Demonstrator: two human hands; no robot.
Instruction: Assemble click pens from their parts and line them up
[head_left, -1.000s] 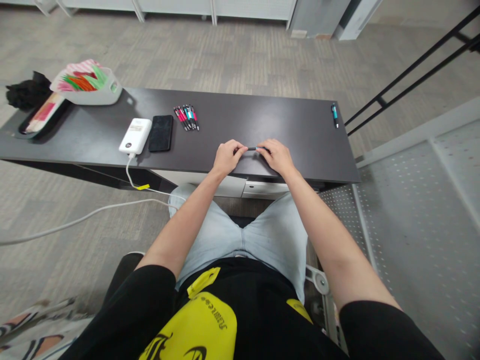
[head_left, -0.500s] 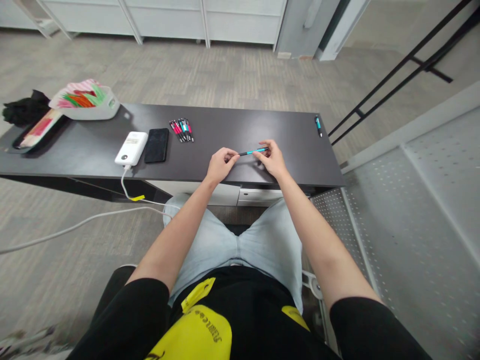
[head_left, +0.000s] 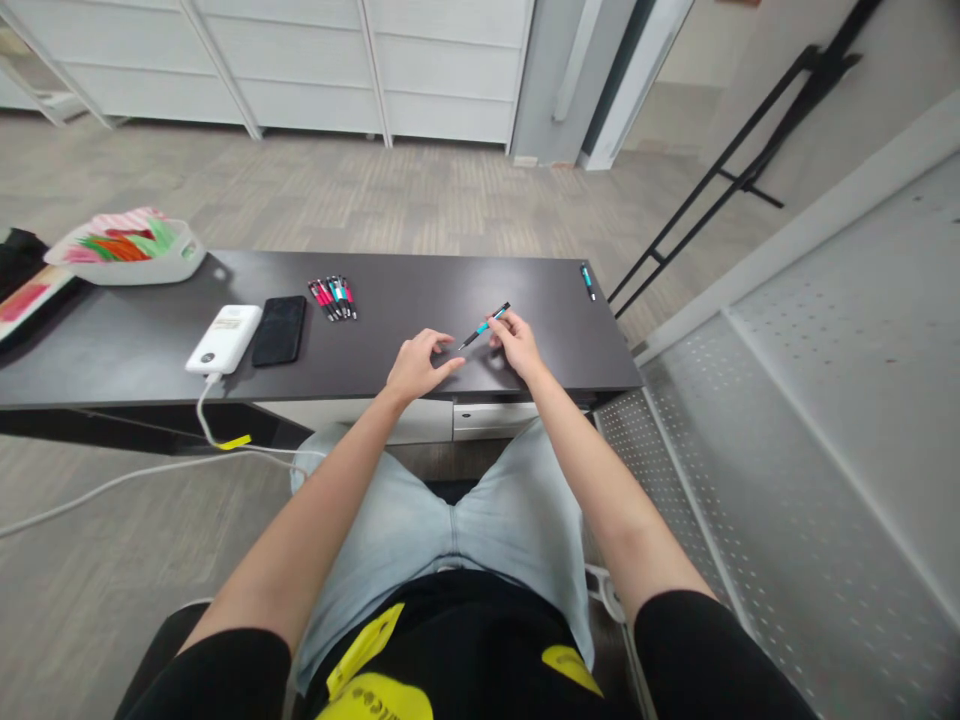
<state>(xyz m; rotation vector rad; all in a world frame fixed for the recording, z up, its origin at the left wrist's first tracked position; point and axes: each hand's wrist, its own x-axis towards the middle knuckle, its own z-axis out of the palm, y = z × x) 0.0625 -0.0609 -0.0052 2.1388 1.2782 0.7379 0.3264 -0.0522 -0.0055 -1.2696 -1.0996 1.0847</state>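
A blue and black pen [head_left: 478, 331] is pinched in my right hand [head_left: 517, 342], tilted with its tip pointing down and to the left. Just left of that tip is my left hand [head_left: 421, 364], thumb and fingers apart, with nothing in it. Several red and blue pens [head_left: 333, 298] lie side by side in a group on the dark desk [head_left: 420, 290], up and left of my hands. Another blue pen [head_left: 588, 282] rests alone near the desk's far right corner.
Left of the pens lie a black phone [head_left: 279, 331] and a white power bank [head_left: 224, 339] with a white cable [head_left: 204, 410] hanging over the front edge. A white basket [head_left: 150, 268] of colourful items stands farther left. A perforated grey panel [head_left: 750, 440] borders the right side.
My left hand has let go of the pen's end and opened. In my right hand the pen has turned to a steeper slant. The view has shifted, too.
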